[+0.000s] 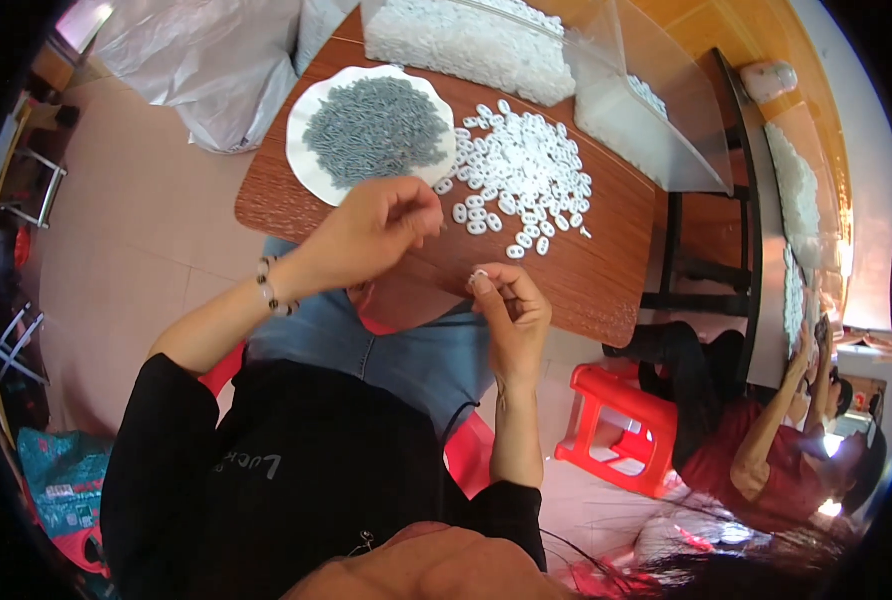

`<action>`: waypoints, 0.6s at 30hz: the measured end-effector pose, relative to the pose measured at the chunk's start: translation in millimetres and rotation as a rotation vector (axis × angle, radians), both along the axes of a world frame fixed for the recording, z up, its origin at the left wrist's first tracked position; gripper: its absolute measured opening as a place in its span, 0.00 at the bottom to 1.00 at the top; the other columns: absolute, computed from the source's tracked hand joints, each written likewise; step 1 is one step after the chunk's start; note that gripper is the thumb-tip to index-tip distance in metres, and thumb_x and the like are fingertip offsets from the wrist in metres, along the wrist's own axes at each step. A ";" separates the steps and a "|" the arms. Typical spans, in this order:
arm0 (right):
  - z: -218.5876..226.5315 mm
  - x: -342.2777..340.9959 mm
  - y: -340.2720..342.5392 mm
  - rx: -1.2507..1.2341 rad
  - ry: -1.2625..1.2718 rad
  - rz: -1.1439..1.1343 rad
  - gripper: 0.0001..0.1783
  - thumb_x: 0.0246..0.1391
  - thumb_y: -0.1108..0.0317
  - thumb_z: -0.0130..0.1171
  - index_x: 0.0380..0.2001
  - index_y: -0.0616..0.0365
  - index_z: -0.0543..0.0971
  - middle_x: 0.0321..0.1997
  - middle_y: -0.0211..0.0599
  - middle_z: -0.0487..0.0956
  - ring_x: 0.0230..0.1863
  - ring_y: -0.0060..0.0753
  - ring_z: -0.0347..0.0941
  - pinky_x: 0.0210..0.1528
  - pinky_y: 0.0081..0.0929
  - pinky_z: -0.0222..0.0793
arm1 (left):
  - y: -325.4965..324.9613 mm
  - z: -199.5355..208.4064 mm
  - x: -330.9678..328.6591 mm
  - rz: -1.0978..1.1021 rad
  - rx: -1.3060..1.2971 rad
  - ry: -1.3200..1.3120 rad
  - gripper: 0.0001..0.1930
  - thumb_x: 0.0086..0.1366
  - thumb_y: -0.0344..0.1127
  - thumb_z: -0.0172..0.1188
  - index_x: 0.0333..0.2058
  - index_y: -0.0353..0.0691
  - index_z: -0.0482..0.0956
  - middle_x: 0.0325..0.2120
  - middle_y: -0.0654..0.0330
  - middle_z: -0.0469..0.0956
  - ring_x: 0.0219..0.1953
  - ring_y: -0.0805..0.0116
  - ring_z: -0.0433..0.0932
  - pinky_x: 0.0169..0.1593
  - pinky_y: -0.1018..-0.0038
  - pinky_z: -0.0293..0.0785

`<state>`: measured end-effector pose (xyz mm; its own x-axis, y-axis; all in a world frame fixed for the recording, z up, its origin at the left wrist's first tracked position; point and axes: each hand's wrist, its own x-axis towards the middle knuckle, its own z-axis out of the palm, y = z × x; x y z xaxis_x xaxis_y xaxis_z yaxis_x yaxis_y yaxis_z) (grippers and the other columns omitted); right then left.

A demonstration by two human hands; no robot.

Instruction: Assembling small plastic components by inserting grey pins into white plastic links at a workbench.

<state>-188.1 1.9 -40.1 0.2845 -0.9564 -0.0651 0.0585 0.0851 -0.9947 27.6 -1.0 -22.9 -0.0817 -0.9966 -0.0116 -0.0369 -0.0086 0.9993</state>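
Observation:
My left hand (pixel 386 228) is raised over the near edge of the table, beside the plate. Its fingers are curled in together, and whatever they may hold is too small to make out. With thumb and forefinger, my right hand (pixel 518 312) pinches a small white plastic piece (pixel 479 277) just off the table's near edge. A white scalloped plate (pixel 309 160) carries a heap of slim grey screw-like pieces (pixel 376 125). To its right, a loose pile of white oval two-hole plastic pieces (pixel 531 165) spreads over the brown table (pixel 601 275).
Clear-walled bins (pixel 656 150) of white pieces line the table's far side. White plastic sacks (pixel 201 70) stand at the far left. A red stool (pixel 621 430) is at the right, where another person (pixel 766 460) works at a dark-framed table.

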 end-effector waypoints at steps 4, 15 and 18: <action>5.6 0.5 3.1 -0.048 0.079 -0.027 0.06 0.56 0.77 0.61 0.37 0.65 0.81 0.30 0.27 0.81 0.31 0.11 0.72 0.34 0.11 0.65 | 12.4 8.5 -25.6 -0.061 0.094 0.007 0.07 0.66 0.31 0.57 0.33 0.32 0.74 0.24 0.61 0.75 0.28 0.76 0.70 0.33 0.77 0.68; 10.2 -11.9 1.8 -0.100 0.150 -0.050 0.06 0.55 0.77 0.62 0.36 0.67 0.81 0.31 0.30 0.81 0.31 0.13 0.73 0.35 0.11 0.66 | 12.8 5.3 -39.2 -0.120 0.103 -0.001 0.05 0.70 0.30 0.53 0.34 0.36 0.71 0.22 0.67 0.72 0.18 0.84 0.69 0.20 0.83 0.65; 7.7 -12.8 1.7 -0.111 0.145 -0.045 0.06 0.55 0.77 0.62 0.37 0.67 0.81 0.31 0.30 0.82 0.32 0.13 0.74 0.35 0.11 0.67 | 13.5 1.2 -39.5 -0.129 0.073 -0.026 0.05 0.70 0.30 0.53 0.34 0.36 0.71 0.22 0.67 0.73 0.18 0.83 0.70 0.20 0.83 0.65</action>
